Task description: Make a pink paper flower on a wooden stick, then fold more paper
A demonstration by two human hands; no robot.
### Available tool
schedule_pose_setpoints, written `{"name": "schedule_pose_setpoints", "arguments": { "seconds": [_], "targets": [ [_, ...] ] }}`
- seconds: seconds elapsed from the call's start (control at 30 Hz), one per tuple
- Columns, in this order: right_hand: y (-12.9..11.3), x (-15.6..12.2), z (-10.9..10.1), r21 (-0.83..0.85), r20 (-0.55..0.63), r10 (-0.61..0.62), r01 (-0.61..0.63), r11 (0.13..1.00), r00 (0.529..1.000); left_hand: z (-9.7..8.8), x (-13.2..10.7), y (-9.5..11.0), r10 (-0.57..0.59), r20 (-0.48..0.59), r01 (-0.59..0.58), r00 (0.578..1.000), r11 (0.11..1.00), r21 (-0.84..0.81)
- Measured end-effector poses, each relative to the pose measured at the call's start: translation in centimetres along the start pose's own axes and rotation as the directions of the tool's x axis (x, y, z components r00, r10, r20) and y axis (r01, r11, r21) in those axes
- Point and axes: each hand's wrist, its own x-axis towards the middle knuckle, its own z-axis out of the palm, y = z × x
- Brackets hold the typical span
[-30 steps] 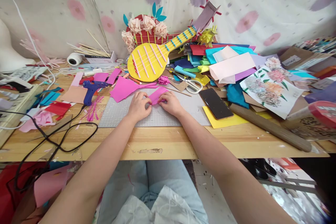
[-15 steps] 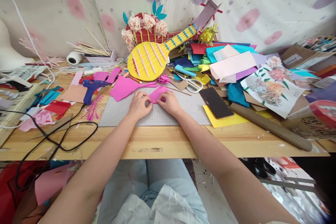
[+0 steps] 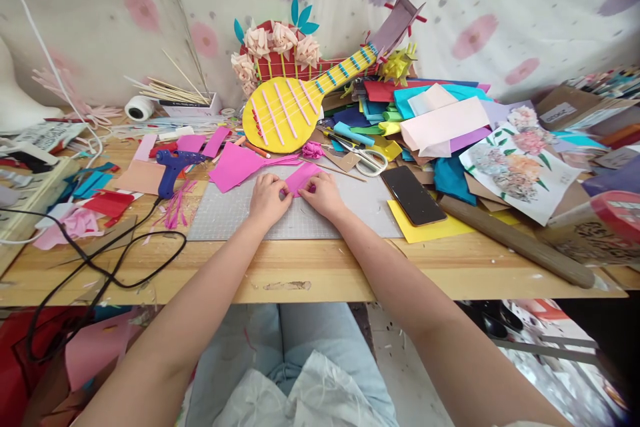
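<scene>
Between my two hands, a small magenta paper piece (image 3: 302, 177) lies slanted on the grey cutting mat (image 3: 235, 220). My left hand (image 3: 270, 199) pinches its near left edge between thumb and curled fingers. The thumb and fingertips of my right hand (image 3: 323, 193) are closed on its near right part. Just beyond sit a larger magenta paper sheet (image 3: 235, 168) and a crumpled pink paper flower (image 3: 313, 149). White-handled scissors (image 3: 373, 162) rest to the right of my right hand.
A blue glue gun (image 3: 174, 167) with a black cord lies left of the mat. A phone (image 3: 413, 195) rests on yellow paper at right, beside a wooden rod (image 3: 515, 240). Behind stand a yellow paper lute (image 3: 283, 117) and a heap of coloured paper (image 3: 445, 123).
My left thumb has shifted slightly to the right, nearer the right hand, along the paper's near edge. My right hand has stayed almost still.
</scene>
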Motion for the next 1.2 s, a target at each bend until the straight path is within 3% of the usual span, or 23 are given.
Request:
{"name": "schedule_pose_setpoints", "arguments": {
  "seconds": [0.83, 0.97, 1.2],
  "targets": [
    [-0.12, 0.09, 0.16, -0.05, -0.006, -0.004, 0.004, 0.999, 1.0, -0.28, 0.18, 0.3, -0.031, 0.027, 0.031, 0.999, 0.999, 0.023],
    [0.12, 0.09, 0.41, -0.047, -0.022, -0.028, 0.027, 0.999, 0.999, -0.24, 0.16, 0.26, 0.006, 0.038, -0.007, 0.999, 1.0, 0.011],
    [-0.05, -0.34, 0.37, -0.152, -0.041, -0.079, 0.072, 0.986, 0.996, 0.23, 0.17, 0.26, 0.021, 0.048, -0.021, 0.999, 1.0, -0.008]
  ]
}}
